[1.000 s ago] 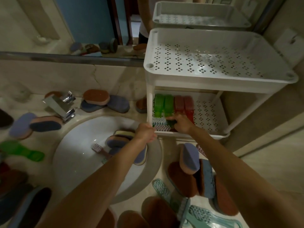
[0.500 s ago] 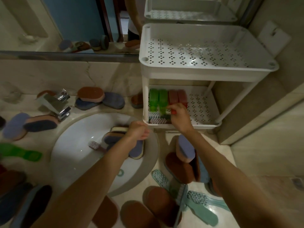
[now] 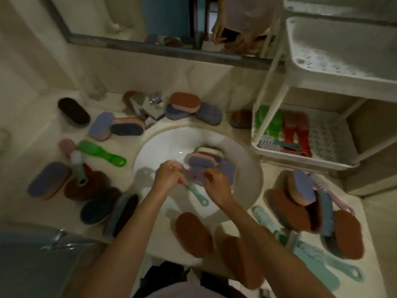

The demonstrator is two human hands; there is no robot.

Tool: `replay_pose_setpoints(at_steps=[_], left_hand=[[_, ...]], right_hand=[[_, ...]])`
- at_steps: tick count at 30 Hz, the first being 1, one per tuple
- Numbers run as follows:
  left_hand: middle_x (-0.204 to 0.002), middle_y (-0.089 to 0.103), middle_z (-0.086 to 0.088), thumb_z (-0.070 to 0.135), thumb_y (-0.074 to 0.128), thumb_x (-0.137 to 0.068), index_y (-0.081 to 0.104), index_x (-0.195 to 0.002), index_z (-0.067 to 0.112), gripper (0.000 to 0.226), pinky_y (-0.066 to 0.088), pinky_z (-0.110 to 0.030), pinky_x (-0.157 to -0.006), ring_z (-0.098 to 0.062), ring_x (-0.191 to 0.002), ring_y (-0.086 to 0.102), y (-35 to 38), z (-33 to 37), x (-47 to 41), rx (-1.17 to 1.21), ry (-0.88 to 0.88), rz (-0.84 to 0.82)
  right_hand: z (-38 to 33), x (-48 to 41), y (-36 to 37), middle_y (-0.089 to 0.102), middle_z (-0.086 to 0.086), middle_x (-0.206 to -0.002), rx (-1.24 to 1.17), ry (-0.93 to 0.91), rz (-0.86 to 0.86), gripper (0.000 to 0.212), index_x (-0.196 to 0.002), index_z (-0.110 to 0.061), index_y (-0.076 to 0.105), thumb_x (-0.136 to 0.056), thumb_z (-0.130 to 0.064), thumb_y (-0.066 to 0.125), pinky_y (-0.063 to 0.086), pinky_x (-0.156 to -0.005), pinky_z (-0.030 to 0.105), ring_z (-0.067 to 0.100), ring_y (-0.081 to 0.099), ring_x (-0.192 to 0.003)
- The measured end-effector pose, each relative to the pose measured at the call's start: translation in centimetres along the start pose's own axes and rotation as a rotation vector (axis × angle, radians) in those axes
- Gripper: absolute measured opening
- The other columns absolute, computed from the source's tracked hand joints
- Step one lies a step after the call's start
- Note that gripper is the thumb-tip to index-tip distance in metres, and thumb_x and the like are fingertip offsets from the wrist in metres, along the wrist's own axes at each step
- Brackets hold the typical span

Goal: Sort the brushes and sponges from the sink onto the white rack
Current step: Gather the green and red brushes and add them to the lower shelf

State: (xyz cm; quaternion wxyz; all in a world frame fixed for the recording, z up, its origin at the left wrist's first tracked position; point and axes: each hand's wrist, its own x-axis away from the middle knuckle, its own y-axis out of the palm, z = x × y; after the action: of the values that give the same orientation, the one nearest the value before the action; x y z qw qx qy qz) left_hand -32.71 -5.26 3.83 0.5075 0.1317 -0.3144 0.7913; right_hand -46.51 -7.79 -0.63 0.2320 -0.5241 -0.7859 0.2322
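Both my hands are over the white sink (image 3: 163, 143). My left hand (image 3: 168, 176) grips a teal brush (image 3: 198, 195) whose handle points toward me. My right hand (image 3: 214, 186) hovers just right of it with fingers curled; blur hides whether it holds anything. A pile of purple and cream sponges (image 3: 207, 161) lies in the basin behind my hands. The white rack (image 3: 279, 154) stands to the right. Its lower shelf carries green brushes (image 3: 269, 123), red brushes (image 3: 297, 130) and a teal brush (image 3: 283, 145) lying across the front.
The faucet (image 3: 148, 109) is behind the sink. Several sponges and brushes crowd the counter on the left (image 3: 96, 130), the right (image 3: 300, 203) and the front (image 3: 193, 233). The rack's upper shelf (image 3: 335, 61) overhangs at the right. A mirror (image 3: 150, 18) runs along the wall.
My right hand has left the rack's lower shelf and come back over the sink. My left hand has dropped into the basin and closed on the teal brush. The view has swung left.
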Motion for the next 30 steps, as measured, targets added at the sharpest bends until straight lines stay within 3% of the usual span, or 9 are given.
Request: replay_pose_setpoints(at_steps=[2, 5, 8, 11, 14, 17, 23, 27, 30], left_hand=[[-0.073, 0.07, -0.018, -0.001, 0.043, -0.088, 0.059, -0.094, 0.006, 0.019, 0.054, -0.037, -0.078, -0.032, -0.079, 0.066, -3.4, -1.9, -0.9, -0.03, -0.039, 0.057], [-0.071, 0.063, -0.014, 0.002, 0.041, -0.092, 0.057, -0.109, 0.001, 0.023, 0.048, -0.024, -0.056, -0.021, -0.057, 0.057, -8.0, -3.9, -2.4, 0.007, -0.091, 0.091], [-0.07, 0.07, -0.017, 0.003, 0.041, -0.093, 0.057, -0.104, 0.001, 0.02, 0.041, -0.017, -0.043, -0.016, -0.045, 0.053, -12.6, -5.7, -4.4, 0.029, -0.118, 0.128], [-0.097, 0.06, -0.042, 0.0, 0.042, -0.089, 0.056, -0.092, -0.017, 0.022, 0.047, -0.036, -0.057, -0.036, -0.062, 0.058, -17.0, -7.2, -6.4, -0.041, -0.087, 0.222], [-0.109, 0.063, -0.031, 0.007, 0.042, -0.092, 0.061, -0.1, -0.009, 0.027, 0.05, -0.043, -0.083, -0.042, -0.101, 0.061, -21.0, -7.3, -7.5, -0.198, -0.077, 0.388], [-0.117, 0.061, -0.03, 0.012, 0.038, -0.095, 0.058, -0.113, -0.01, 0.035, 0.048, -0.042, -0.087, -0.042, -0.111, 0.058, -24.6, -7.7, -9.2, -0.316, -0.099, 0.496], [-0.124, 0.058, -0.027, 0.006, 0.041, -0.091, 0.056, -0.118, -0.006, 0.032, 0.044, -0.04, -0.094, -0.04, -0.117, 0.054, -28.2, -9.0, -11.5, -0.298, -0.117, 0.503], [-0.114, 0.064, -0.027, 0.016, 0.045, -0.095, 0.06, -0.111, -0.007, 0.032, 0.047, -0.041, -0.087, -0.041, -0.109, 0.059, -28.3, -8.9, -13.4, -0.4, -0.052, 0.351], [-0.116, 0.064, -0.025, 0.016, 0.048, -0.095, 0.059, -0.114, -0.005, 0.031, 0.046, -0.041, -0.088, -0.039, -0.109, 0.059, -27.8, -9.1, -14.6, -0.415, -0.045, 0.279]], right_hand=[[-2.0, -0.3, 2.9, 0.069, 0.025, -0.093, 0.015, -0.002, -0.067, 0.029, -0.09, 0.007, 0.068, -0.085, -0.01, 0.045, 0.049, -0.078, 0.042, 0.038, 0.063, -0.088], [-4.5, -1.1, 6.8, 0.07, 0.019, -0.105, 0.036, -0.001, -0.153, 0.027, -0.102, 0.002, 0.069, -0.084, 0.003, 0.049, 0.045, -0.088, 0.031, 0.032, 0.063, -0.099], [-7.0, -2.4, 10.4, 0.068, 0.015, -0.111, 0.095, 0.004, -0.244, 0.029, -0.106, -0.004, 0.068, -0.085, 0.0, 0.049, 0.045, -0.094, 0.03, 0.028, 0.062, -0.102], [-10.2, -3.8, 13.9, 0.065, 0.013, -0.118, 0.15, -0.038, -0.301, 0.031, -0.109, -0.006, 0.067, -0.086, -0.002, 0.047, 0.039, -0.094, 0.026, 0.027, 0.06, -0.108], [-13.5, -5.3, 16.8, 0.063, 0.014, -0.123, 0.166, -0.056, -0.321, 0.032, -0.113, -0.007, 0.066, -0.088, -0.004, 0.046, 0.04, -0.095, 0.027, 0.029, 0.058, -0.113], [-16.8, -7.0, 19.6, 0.064, 0.014, -0.122, 0.19, -0.106, -0.335, 0.03, -0.113, -0.006, 0.066, -0.088, -0.008, 0.05, 0.04, -0.095, 0.027, 0.03, 0.058, -0.113], [-20.9, -10.2, 24.3, 0.051, 0.022, -0.125, 0.397, -0.131, -0.352, 0.034, -0.119, 0.002, 0.053, -0.088, -0.013, 0.052, 0.039, -0.095, 0.04, 0.037, 0.047, -0.117], [-20.6, -12.6, 25.2, 0.041, 0.02, -0.131, 0.584, -0.055, -0.373, 0.043, -0.127, 0.0, 0.041, -0.088, -0.013, 0.053, 0.039, -0.098, 0.042, 0.036, 0.037, -0.123], [-20.2, -13.7, 25.3, 0.043, 0.019, -0.13, 0.661, -0.024, -0.393, 0.044, -0.126, 0.001, 0.042, -0.087, -0.015, 0.056, 0.039, -0.097, 0.04, 0.035, 0.039, -0.123]])
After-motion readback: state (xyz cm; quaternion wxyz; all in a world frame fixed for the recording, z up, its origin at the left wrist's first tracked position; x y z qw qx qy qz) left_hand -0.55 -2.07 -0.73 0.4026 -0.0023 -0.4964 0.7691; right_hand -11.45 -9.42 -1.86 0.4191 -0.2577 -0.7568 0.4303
